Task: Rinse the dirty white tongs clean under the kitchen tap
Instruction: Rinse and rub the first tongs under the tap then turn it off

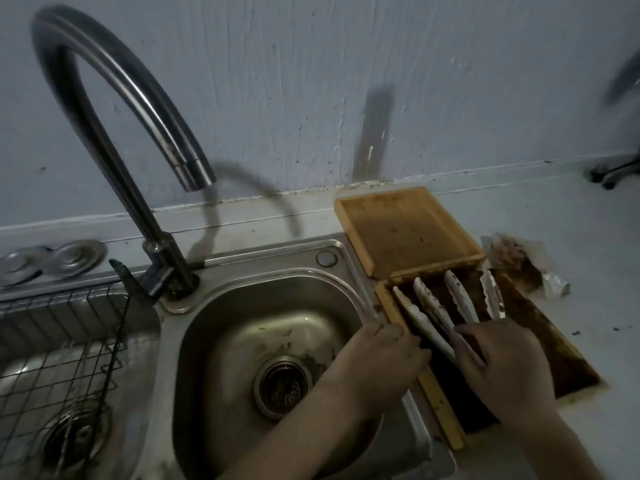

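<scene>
Two pairs of dirty white tongs lie in a grimy wooden tray (388, 299) right of the sink. My left hand (381, 355) grips the left pair (424, 315) near its hinge end. My right hand (502, 362) holds the right pair (462, 299), whose far arm (491, 294) is smeared brown. The tong tips point toward the wall. The curved steel tap (138, 109) arches over the small round-cornered sink basin (221, 327); no water runs from its spout (197, 174). The tap lever (126, 275) sticks out to the left.
A second, shallower wooden tray (408, 230) lies behind the first, against the wall. Crumpled dirty plastic wrap (526, 261) sits on the counter to the right. A wire rack (69, 358) fills the left basin. The drain strainer (284, 386) has brown residue around it.
</scene>
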Motion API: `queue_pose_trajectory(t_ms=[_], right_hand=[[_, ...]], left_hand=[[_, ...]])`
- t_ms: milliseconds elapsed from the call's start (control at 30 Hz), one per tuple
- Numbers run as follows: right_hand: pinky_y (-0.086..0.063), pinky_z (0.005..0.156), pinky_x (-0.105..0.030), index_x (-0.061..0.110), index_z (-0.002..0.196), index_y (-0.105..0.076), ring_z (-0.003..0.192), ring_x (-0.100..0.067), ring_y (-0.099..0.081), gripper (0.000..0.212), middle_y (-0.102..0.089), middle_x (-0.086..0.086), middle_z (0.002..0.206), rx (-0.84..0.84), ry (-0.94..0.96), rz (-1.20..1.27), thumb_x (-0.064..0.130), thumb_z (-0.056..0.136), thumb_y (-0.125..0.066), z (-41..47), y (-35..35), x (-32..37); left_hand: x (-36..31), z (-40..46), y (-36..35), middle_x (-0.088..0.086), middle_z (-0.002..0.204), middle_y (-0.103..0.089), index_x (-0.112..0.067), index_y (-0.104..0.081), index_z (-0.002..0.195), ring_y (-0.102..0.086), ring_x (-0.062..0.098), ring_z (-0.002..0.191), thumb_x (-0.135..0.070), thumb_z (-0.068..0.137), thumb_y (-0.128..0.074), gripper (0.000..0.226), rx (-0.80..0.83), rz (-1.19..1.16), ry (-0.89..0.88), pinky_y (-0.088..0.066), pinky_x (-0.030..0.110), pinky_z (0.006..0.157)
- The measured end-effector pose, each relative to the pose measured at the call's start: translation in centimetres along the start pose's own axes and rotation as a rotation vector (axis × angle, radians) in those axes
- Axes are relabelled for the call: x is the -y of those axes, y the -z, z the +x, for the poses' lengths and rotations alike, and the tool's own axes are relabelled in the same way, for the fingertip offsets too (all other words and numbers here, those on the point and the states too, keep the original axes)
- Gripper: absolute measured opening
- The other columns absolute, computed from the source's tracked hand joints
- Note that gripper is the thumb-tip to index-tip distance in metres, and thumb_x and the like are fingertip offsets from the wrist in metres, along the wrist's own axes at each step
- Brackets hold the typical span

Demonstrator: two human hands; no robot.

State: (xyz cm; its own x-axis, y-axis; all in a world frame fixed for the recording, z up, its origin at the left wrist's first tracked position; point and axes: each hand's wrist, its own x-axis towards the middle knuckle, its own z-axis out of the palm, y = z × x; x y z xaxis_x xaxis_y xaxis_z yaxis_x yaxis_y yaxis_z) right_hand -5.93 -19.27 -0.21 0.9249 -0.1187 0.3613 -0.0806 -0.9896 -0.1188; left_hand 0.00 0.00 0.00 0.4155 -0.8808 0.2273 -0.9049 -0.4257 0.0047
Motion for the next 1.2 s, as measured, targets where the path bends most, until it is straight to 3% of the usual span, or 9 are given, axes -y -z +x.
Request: queue_pose_trajectory(t_ms=[133,267,367,567,733,933,1033,1100,1200], right_hand=[[-0.045,0.071,-0.026,0.029,0.090,-0.070,0.084,-0.010,-0.058,0.032,-0.065,0.009,0.086,0.263,-0.146,-0.205,0.055,0.080,-0.055,0.1,-0.5,0.6],[-0.041,0.089,-0.026,0.031,0.107,-0.062,0.104,-0.009,-0.052,0.032,-0.060,0.010,0.107,0.331,-0.157,-0.244,0.050,0.087,-0.047,0.3,-0.5,1.1],[-0.042,0.089,-0.029,0.026,0.103,-0.062,0.103,-0.012,-0.053,0.024,-0.060,0.007,0.104,0.320,-0.197,-0.187,0.043,0.088,-0.051,0.3,-0.2,1.6],[-0.051,0.060,-0.037,0.013,0.074,-0.066,0.072,-0.022,-0.060,0.013,-0.063,-0.003,0.074,0.160,-0.166,-0.172,0.023,0.072,-0.074,0.2,0.7,1.0],[-0.043,0.068,-0.032,0.009,0.081,-0.068,0.080,-0.024,-0.057,0.016,-0.064,-0.008,0.084,0.020,-0.072,-0.161,0.025,0.079,-0.066,1.4,2.1,0.9],[-0.039,0.076,-0.031,0.006,0.089,-0.068,0.106,-0.036,-0.050,0.020,-0.053,-0.022,0.115,-0.119,-0.093,0.087,0.018,0.075,-0.072,2.5,4.7,5.2],[-0.040,0.080,-0.017,0.008,0.098,-0.063,0.108,-0.014,-0.041,0.020,-0.040,-0.017,0.132,-0.093,-0.094,0.340,0.020,0.082,-0.065,3.0,5.5,8.1],[-0.040,0.064,-0.009,0.013,0.102,-0.057,0.101,-0.008,-0.043,0.024,-0.041,-0.012,0.131,0.005,-0.139,0.493,0.031,0.087,-0.058,3.4,4.6,9.6],[-0.052,0.062,-0.026,0.027,0.092,-0.053,0.083,-0.021,-0.062,0.042,-0.059,-0.010,0.101,0.096,-0.181,0.688,0.066,0.080,-0.042,4.2,2.0,11.9]], left_hand=[[-0.5,0.8,-0.7,-0.004,0.103,-0.068,-0.021,-0.063,0.108,-0.061,0.019,0.099,-0.019,0.087,-0.049,0.025,0.054,-0.031,-0.033,-0.047,0.040,0.091],[-0.6,0.8,-0.5,-0.009,0.095,-0.070,-0.024,-0.069,0.098,-0.063,0.014,0.096,-0.021,0.084,-0.054,0.020,0.021,-0.020,-0.028,-0.047,0.037,0.094],[-0.5,0.5,-0.3,-0.012,0.091,-0.071,-0.026,-0.071,0.093,-0.064,0.011,0.092,-0.023,0.080,-0.058,0.018,0.013,-0.051,-0.010,-0.047,0.034,0.090],[0.0,0.2,-0.6,-0.011,0.103,-0.071,-0.026,-0.069,0.103,-0.062,0.014,0.107,-0.018,0.079,-0.062,0.026,0.028,-0.004,0.020,-0.043,0.039,0.096],[0.8,0.0,1.3,-0.011,0.098,-0.072,-0.027,-0.069,0.102,-0.065,0.013,0.100,-0.020,0.071,-0.068,0.032,-0.012,-0.010,0.046,-0.047,0.041,0.092],[2.4,-1.8,4.1,-0.006,0.101,-0.072,-0.026,-0.067,0.107,-0.065,0.019,0.101,-0.019,0.077,-0.062,0.032,-0.094,-0.002,0.166,-0.045,0.042,0.093],[3.6,-3.7,5.1,-0.007,0.107,-0.070,-0.029,-0.063,0.113,-0.062,0.017,0.107,-0.024,0.082,-0.056,0.032,-0.135,-0.018,0.263,-0.043,0.041,0.098],[4.2,-5.3,5.7,-0.009,0.116,-0.067,-0.030,-0.060,0.118,-0.057,0.014,0.115,-0.028,0.088,-0.047,0.034,-0.161,-0.037,0.340,-0.037,0.038,0.105],[5.2,-8.3,6.7,-0.012,0.114,-0.068,-0.031,-0.063,0.116,-0.059,0.011,0.112,-0.032,0.087,-0.042,0.036,-0.269,-0.045,0.478,-0.038,0.033,0.099]])
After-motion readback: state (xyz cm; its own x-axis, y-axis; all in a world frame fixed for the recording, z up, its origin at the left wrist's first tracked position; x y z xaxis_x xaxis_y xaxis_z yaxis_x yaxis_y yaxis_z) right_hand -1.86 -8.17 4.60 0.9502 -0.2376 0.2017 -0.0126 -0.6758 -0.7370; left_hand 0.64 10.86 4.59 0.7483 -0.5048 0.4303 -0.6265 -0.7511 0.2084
